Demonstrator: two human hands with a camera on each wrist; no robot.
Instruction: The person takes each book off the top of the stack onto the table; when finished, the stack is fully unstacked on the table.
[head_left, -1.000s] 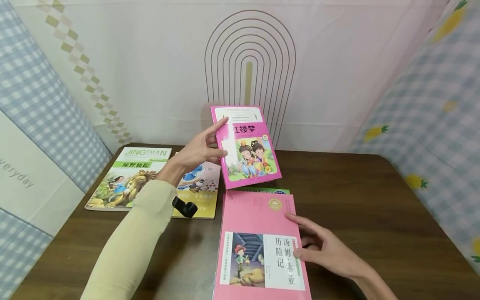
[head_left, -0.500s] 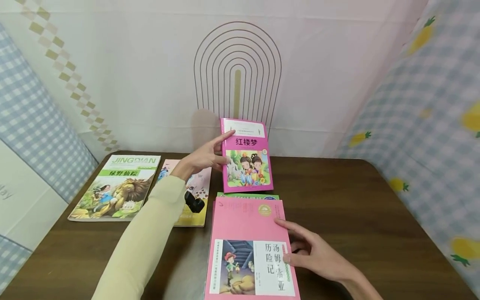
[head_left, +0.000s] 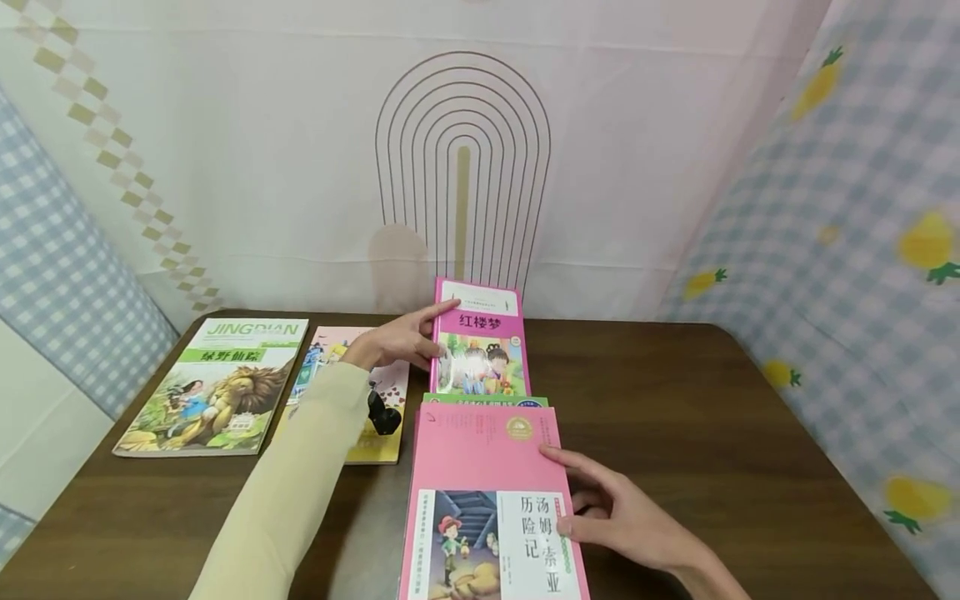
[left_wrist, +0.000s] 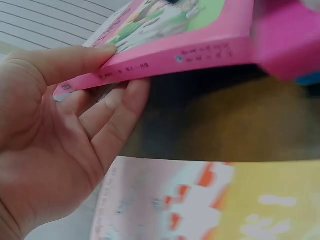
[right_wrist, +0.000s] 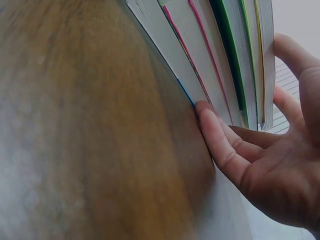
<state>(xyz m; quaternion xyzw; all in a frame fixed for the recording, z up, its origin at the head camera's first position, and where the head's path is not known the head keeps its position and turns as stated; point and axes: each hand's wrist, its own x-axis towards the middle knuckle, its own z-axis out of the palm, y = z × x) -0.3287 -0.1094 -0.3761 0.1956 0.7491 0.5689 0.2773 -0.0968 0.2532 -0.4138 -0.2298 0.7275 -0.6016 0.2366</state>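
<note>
1. Left hand (head_left: 397, 340): grasping the magenta book (head_left: 483, 360) along its left, spine edge, with digits on the cover and others underneath, as visible in the left wrist view.
2. Magenta book: positioned just beyond the stack of books (right_wrist: 237, 65), cover upward, lower end hidden behind the stack in the head view; contact with the stack impossible to tell.
3. Right hand (head_left: 626, 517): clasped round the right side of the stack, with digits on the top cover and others at the lowest book.
4. Top of the stack: a pink book (head_left: 487, 454), with a green book (head_left: 480, 402) projecting slightly beyond its far edge.
5. To the left, on the dark wooden table (head_left: 637, 400): a lion-cover book (head_left: 213, 396) and, beside it, a pink-and-yellow book (head_left: 392, 387), partly covered by the pale sleeve (head_left: 292, 492).
6. Behind the table: a white cloth (head_left: 637, 167) with concentric arches.
</note>
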